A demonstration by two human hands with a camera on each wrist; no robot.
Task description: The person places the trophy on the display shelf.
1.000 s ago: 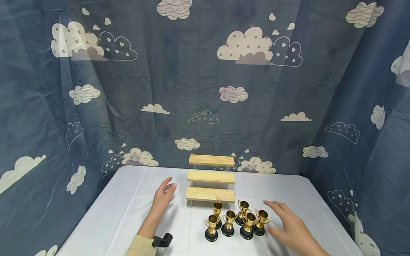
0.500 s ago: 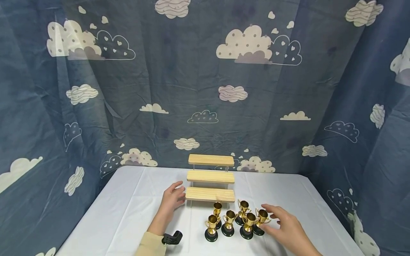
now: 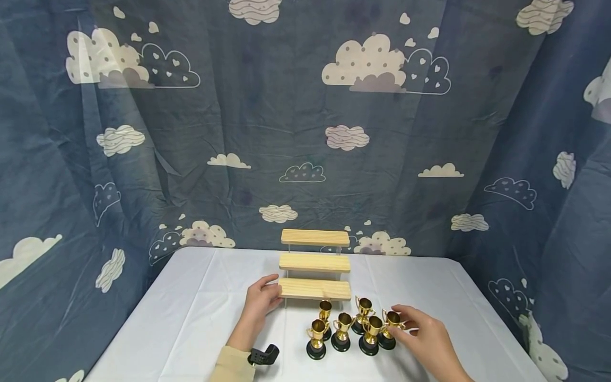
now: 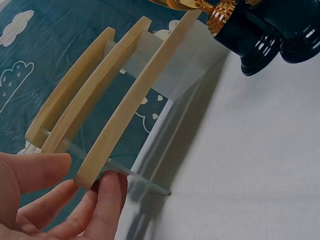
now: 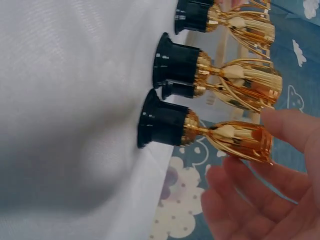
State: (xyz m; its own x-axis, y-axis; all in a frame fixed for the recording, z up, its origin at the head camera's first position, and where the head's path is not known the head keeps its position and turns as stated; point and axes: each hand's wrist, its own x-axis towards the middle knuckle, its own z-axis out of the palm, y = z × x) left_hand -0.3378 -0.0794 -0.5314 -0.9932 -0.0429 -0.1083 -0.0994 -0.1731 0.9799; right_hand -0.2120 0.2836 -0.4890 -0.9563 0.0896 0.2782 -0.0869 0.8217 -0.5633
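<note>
Several small gold trophy cups with two handles and black bases stand together on the white table. My right hand (image 3: 425, 331) has its thumb and fingers around the cup of the rightmost trophy (image 5: 240, 137), whose base is still on the cloth. At the table's middle stands a three-tier display stand (image 3: 314, 289) with pale wooden boards on clear supports. The left hand (image 3: 261, 302) holds the left end of its lowest board (image 4: 122, 112), thumb on the upper side and fingertips at the underside. A trophy (image 3: 316, 339) stands at the group's left, in front of the stand.
The white-covered table (image 3: 191, 318) reaches back to a dark blue cloud-patterned curtain (image 3: 267, 122), which also encloses the sides. A black band (image 3: 264, 355) sits on the left wrist, beside a beige sleeve (image 3: 233, 366). Other trophies (image 3: 370, 334) crowd close to the right hand.
My left hand has moved right to the end of the lowest board. The right hand has moved left and closed around the rightmost trophy. Trophies and stand keep their places.
</note>
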